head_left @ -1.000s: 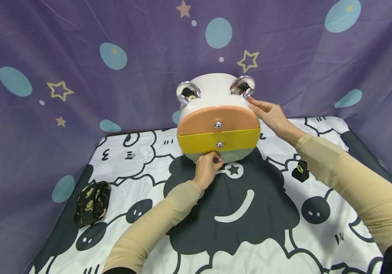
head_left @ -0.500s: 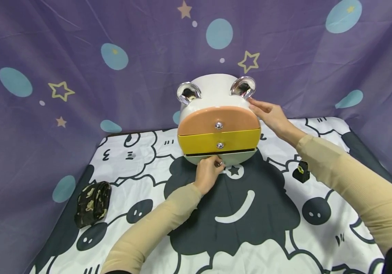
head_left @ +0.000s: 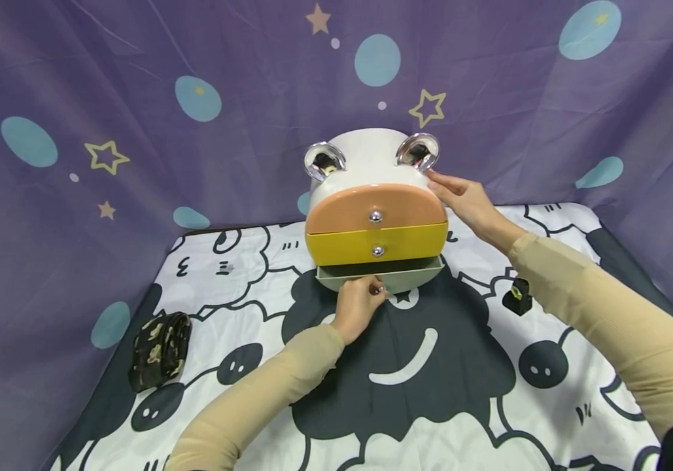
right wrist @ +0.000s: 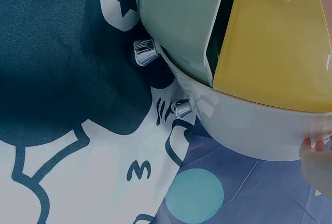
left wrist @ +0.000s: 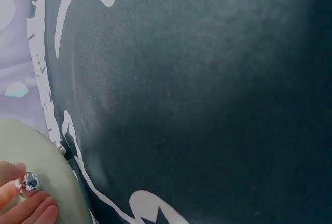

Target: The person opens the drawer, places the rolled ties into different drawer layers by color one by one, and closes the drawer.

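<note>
A white frog-shaped drawer box [head_left: 368, 150] with chrome eye rings stands at the back of the cloth. Its orange top drawer [head_left: 348, 206] and yellow middle drawer [head_left: 342, 248] are closed, while the pale green bottom drawer [head_left: 413, 275] is pulled partly out. My left hand [head_left: 356, 307] pinches the small chrome knob [left wrist: 31, 181] of that green drawer between thumb and fingers. My right hand [head_left: 465, 199] rests its fingertips on the box's right side, just under the eye ring. In the right wrist view, the right fingers [right wrist: 307, 145] touch the white shell.
A folded camouflage-patterned cloth item [head_left: 159, 350] lies at the left. At the right sits a small black object [head_left: 517, 296] with a yellow-green mark, beside the right sleeve. A sheep-print cloth [head_left: 407, 425] covers the surface, and a purple curtain [head_left: 265, 131] hangs behind the box.
The green bottom drawer has slid out toward me from closed, with my left hand drawing back on its knob. The right hand has stayed on the box's side.
</note>
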Tool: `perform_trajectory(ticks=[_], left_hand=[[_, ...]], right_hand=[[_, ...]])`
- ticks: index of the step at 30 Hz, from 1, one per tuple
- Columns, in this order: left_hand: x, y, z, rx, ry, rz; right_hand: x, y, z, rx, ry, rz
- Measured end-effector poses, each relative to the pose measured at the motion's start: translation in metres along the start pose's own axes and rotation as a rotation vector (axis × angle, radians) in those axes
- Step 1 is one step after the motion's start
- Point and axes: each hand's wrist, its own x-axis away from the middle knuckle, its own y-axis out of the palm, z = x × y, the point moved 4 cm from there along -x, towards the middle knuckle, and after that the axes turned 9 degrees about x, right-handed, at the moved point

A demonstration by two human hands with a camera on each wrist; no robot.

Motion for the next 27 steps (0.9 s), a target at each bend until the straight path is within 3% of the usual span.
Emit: perform_trajectory(ticks=[27], left_hand=[[0.018, -0.006, 0.012, -0.036, 0.040, -0.033]], right_hand=[[0.000, 0.001, -0.001, -0.011, -0.007, 0.001]])
